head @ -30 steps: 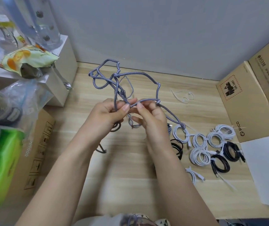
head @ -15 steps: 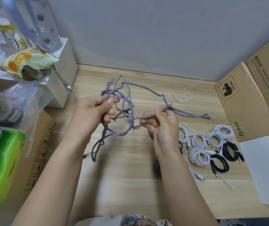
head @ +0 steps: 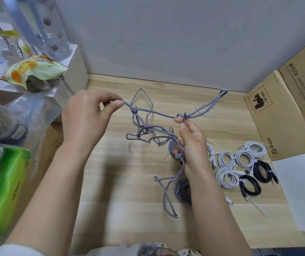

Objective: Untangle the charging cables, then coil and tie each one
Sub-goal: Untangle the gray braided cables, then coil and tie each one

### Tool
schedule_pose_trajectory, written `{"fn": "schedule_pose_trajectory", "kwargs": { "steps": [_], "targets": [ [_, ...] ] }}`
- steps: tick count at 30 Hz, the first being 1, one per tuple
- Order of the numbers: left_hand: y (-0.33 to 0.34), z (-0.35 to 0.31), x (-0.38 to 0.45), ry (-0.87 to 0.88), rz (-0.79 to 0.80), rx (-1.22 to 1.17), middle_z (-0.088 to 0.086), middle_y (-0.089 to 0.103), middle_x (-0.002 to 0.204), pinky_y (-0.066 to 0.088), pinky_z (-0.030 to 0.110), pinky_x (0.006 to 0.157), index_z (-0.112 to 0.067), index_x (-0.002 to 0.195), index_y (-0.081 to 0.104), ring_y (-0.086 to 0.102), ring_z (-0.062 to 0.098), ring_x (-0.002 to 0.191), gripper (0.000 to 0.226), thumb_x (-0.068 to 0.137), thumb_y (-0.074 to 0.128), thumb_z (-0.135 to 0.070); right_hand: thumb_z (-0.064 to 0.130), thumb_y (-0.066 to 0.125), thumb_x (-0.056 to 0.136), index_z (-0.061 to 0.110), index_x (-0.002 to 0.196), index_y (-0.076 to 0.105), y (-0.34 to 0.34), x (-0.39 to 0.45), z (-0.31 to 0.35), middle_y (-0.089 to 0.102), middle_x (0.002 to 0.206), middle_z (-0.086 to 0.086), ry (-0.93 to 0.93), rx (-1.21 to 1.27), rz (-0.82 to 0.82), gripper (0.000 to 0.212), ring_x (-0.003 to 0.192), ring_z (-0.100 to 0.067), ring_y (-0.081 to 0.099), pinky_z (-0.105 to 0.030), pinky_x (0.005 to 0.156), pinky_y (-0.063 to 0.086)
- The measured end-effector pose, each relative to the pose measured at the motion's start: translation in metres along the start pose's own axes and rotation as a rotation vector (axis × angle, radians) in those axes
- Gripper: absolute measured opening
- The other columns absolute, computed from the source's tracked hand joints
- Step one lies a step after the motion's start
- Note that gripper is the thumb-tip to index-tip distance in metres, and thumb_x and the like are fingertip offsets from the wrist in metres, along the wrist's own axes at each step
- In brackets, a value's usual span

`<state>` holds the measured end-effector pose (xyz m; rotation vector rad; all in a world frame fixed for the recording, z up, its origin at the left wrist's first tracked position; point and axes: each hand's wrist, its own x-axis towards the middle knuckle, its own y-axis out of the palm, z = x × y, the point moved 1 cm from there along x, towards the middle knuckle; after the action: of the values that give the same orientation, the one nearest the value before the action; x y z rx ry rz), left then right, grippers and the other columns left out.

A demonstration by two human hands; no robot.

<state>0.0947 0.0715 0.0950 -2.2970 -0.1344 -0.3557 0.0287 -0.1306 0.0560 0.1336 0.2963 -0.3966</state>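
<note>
A tangled grey braided cable (head: 148, 131) hangs in the air above the wooden table (head: 120, 209). My left hand (head: 85, 119) pinches one part of it between thumb and forefinger at the upper left. My right hand (head: 192, 145) pinches another part near a knot, with a doubled loop (head: 210, 104) sticking out to the upper right. Loose loops dangle under my right hand down to the table. A coiled grey cable (head: 182, 190) lies on the table, partly hidden by my right forearm.
Several coiled white cables (head: 227, 159) and black cables (head: 250, 185) lie at the right. Thin white ties (head: 212, 109) lie near the back. Cardboard boxes (head: 280, 111) stand at right, white paper (head: 303, 189) beside them. Bags, a white box (head: 74, 71) and a green pack crowd the left.
My hands have moved apart, the left up and leftward, stretching the grey cable between them. The tangle has loosened and more loops now hang down under my right hand.
</note>
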Motion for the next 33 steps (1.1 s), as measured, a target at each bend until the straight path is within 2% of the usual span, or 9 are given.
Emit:
{"fn": "schedule_pose_trajectory", "kwargs": {
  "steps": [4, 8, 15, 19, 24, 26, 28, 30, 33],
  "targets": [
    [0.011, 0.001, 0.001, -0.004, 0.09, -0.388, -0.017, 0.062, 0.073, 0.036, 0.02, 0.064, -0.033, 0.08, 0.067, 0.046, 0.0, 0.064, 0.004, 0.081, 0.063, -0.033, 0.013, 0.043, 0.1, 0.023, 0.096, 0.065, 0.003, -0.006, 0.002, 0.043, 0.047, 0.015, 0.055, -0.092, 0.197, 0.025, 0.038, -0.001, 0.034, -0.019, 0.039, 0.036],
    [0.011, -0.008, -0.002, -0.095, 0.281, -0.72, 0.003, 0.071, 0.101, 0.045, 0.016, 0.075, -0.021, 0.078, 0.058, 0.063, 0.001, 0.09, 0.009, 0.084, 0.057, -0.028, 0.015, 0.039, 0.102, 0.02, 0.098, 0.06, 0.008, -0.008, 0.004, 0.031, 0.05, 0.009, -0.004, -0.018, 0.165, 0.022, 0.043, -0.007, 0.033, -0.023, 0.046, 0.045],
    [0.012, -0.009, -0.009, -0.212, 0.488, -0.864, -0.001, 0.073, 0.103, 0.05, 0.022, 0.079, -0.018, 0.078, 0.057, 0.065, 0.011, 0.104, 0.01, 0.082, 0.054, -0.027, 0.018, 0.033, 0.103, 0.018, 0.097, 0.054, 0.01, -0.009, 0.013, 0.031, 0.05, 0.01, -0.072, 0.139, 0.161, 0.022, 0.038, -0.005, 0.038, -0.021, 0.044, 0.039],
    [0.018, -0.005, -0.004, -0.367, 0.233, -0.88, -0.007, 0.073, 0.087, 0.046, 0.027, 0.079, -0.024, 0.079, 0.056, 0.067, 0.01, 0.086, 0.012, 0.091, 0.056, -0.022, 0.017, 0.037, 0.101, 0.018, 0.095, 0.056, 0.01, -0.013, 0.015, 0.028, 0.052, 0.008, -0.052, 0.132, 0.251, 0.02, 0.04, -0.005, 0.03, -0.016, 0.036, 0.034],
    [0.012, -0.006, -0.006, -0.215, -0.053, -0.254, -0.008, 0.056, 0.103, 0.035, 0.02, 0.086, -0.02, 0.098, 0.061, 0.049, 0.006, 0.099, 0.016, 0.083, 0.067, -0.014, 0.019, 0.036, 0.102, 0.018, 0.09, 0.052, 0.015, -0.018, 0.016, 0.031, 0.052, 0.006, 0.007, 0.222, 0.299, 0.02, 0.035, -0.009, 0.033, -0.02, 0.04, 0.038],
    [0.008, -0.02, -0.015, -0.144, 0.069, -0.344, -0.009, 0.062, 0.084, 0.037, 0.014, 0.075, -0.024, 0.079, 0.064, 0.052, -0.001, 0.081, 0.007, 0.079, 0.07, -0.022, 0.016, 0.034, 0.102, 0.015, 0.089, 0.047, 0.02, -0.018, 0.018, 0.035, 0.051, 0.005, 0.016, 0.29, 0.29, 0.019, 0.038, -0.01, 0.037, -0.022, 0.043, 0.043],
    [0.01, -0.036, -0.028, -0.188, 0.423, -0.495, -0.002, 0.066, 0.072, 0.041, 0.015, 0.063, -0.022, 0.071, 0.067, 0.054, 0.001, 0.065, 0.024, 0.069, 0.072, -0.045, 0.014, 0.032, 0.102, 0.015, 0.088, 0.045, 0.025, -0.018, 0.019, 0.038, 0.052, 0.003, 0.034, 0.369, 0.306, 0.019, 0.041, -0.011, 0.042, -0.023, 0.046, 0.046],
    [0.019, -0.038, -0.041, -0.184, 0.701, -0.329, -0.007, 0.067, 0.078, 0.045, 0.019, 0.062, -0.025, 0.077, 0.066, 0.059, 0.004, 0.065, 0.033, 0.063, 0.075, -0.053, 0.013, 0.033, 0.102, 0.014, 0.088, 0.046, 0.027, -0.017, 0.018, 0.04, 0.056, 0.001, 0.047, 0.413, 0.328, 0.018, 0.047, -0.013, 0.044, -0.026, 0.051, 0.046],
    [0.028, -0.03, -0.046, -0.11, 0.722, -0.111, -0.016, 0.064, 0.077, 0.044, 0.025, 0.065, -0.031, 0.075, 0.058, 0.058, 0.003, 0.066, 0.019, 0.074, 0.077, -0.036, 0.008, 0.036, 0.1, 0.01, 0.088, 0.049, 0.028, -0.017, 0.017, 0.046, 0.061, 0.001, 0.049, 0.391, 0.344, 0.018, 0.054, -0.013, 0.047, -0.028, 0.058, 0.046]
  ]
}}
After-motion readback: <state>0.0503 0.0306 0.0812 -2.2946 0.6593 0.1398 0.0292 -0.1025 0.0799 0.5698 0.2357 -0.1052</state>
